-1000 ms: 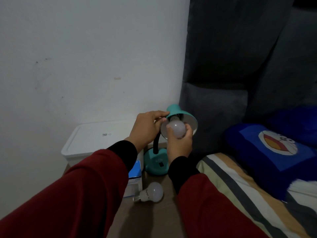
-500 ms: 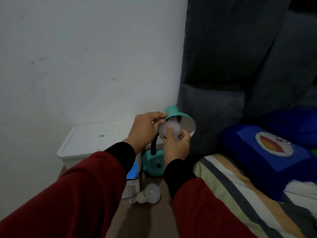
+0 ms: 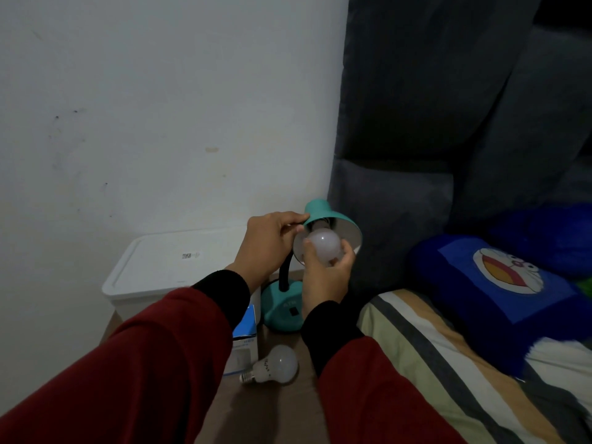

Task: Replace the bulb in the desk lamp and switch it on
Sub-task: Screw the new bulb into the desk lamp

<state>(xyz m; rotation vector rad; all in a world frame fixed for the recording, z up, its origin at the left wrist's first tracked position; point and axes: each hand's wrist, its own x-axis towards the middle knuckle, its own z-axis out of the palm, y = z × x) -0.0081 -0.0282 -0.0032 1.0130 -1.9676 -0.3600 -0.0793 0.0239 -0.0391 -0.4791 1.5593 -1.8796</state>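
My left grip [image 3: 272,241] holds the lamp shade [image 3: 333,219]; my right grip [image 3: 326,270] grips the bulb [image 3: 322,246] at its socket

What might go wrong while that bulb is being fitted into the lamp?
The right hand grips the bulb at the shade; a crooked start could jam the thread. The left hand pinches only the shade's rim, so the lamp might tip. The spare bulb lies loose by the sleeve and could get knocked.
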